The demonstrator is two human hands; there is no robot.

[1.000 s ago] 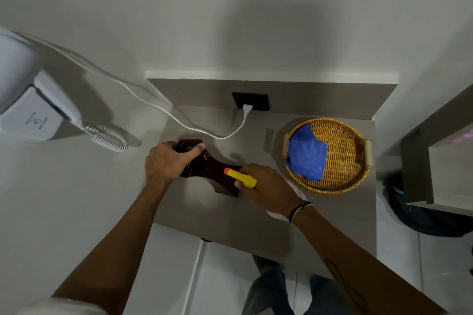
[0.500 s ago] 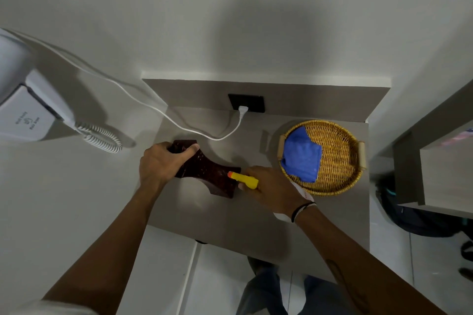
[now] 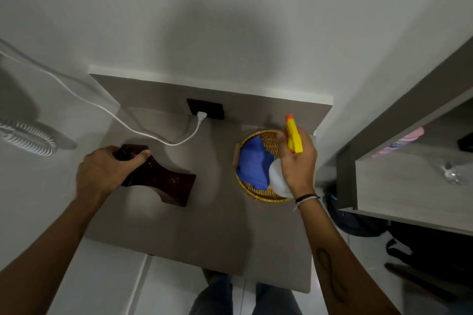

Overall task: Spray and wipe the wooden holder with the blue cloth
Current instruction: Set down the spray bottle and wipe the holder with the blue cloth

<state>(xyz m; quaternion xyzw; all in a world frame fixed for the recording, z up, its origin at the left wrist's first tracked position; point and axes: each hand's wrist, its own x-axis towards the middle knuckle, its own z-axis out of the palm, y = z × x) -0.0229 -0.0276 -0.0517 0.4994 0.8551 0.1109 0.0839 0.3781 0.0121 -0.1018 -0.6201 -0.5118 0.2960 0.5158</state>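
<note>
A dark brown wooden holder point(image 3: 163, 180) lies on the grey table point(image 3: 204, 225), left of centre. My left hand point(image 3: 105, 174) grips its far left end. My right hand point(image 3: 299, 161) holds a spray bottle point(image 3: 293, 135) with a yellow trigger head, orange nozzle and white body, raised over the right side of a round wicker basket point(image 3: 256, 194). A crumpled blue cloth point(image 3: 253, 163) lies in the basket, partly hidden by the bottle.
A white cable point(image 3: 143, 130) runs from a black wall socket point(image 3: 204, 109) across the table's back left. A coiled cord point(image 3: 30, 135) hangs at the left. A grey shelf unit point(image 3: 409, 174) stands at the right. My legs show below the table's front edge.
My right hand has carried the spray bottle away from the holder, rightward and up, to above the basket. My left hand keeps its grip on the holder.
</note>
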